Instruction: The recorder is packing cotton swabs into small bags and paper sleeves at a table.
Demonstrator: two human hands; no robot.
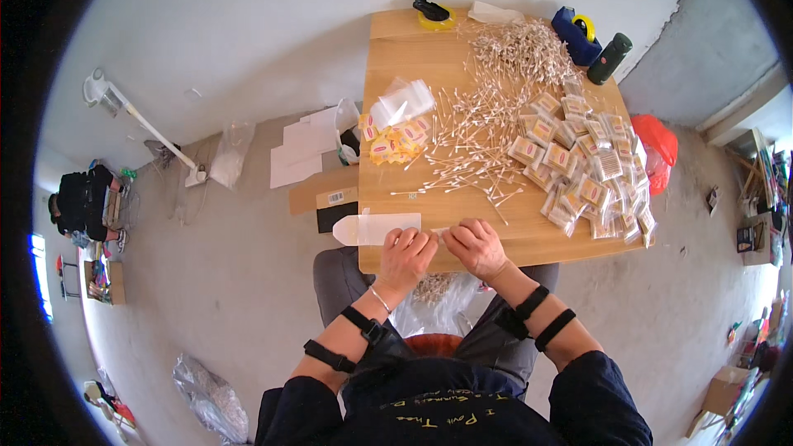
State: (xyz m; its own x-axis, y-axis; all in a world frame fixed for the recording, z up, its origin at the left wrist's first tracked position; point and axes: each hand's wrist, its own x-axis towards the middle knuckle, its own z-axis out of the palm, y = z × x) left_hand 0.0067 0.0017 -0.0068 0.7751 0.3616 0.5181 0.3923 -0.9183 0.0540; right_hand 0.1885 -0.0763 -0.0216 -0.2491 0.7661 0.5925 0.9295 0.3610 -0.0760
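Smooth wooden table point(429, 58), both hands' fingers point(410, 239) pinching thin clear plastic bag point(376, 228)

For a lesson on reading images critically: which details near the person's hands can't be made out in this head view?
- What the left hand and right hand pinch: too small, covered by fingers.
- Clear pouch contents: too small, washed out.
- Bag in the lap: partly hidden by the table edge and forearms.

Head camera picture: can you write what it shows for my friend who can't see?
Two hands, left hand and right hand, meet at the near edge of a wooden table, beside a clear plastic bag. Loose cotton swabs and filled swab packets cover the table.
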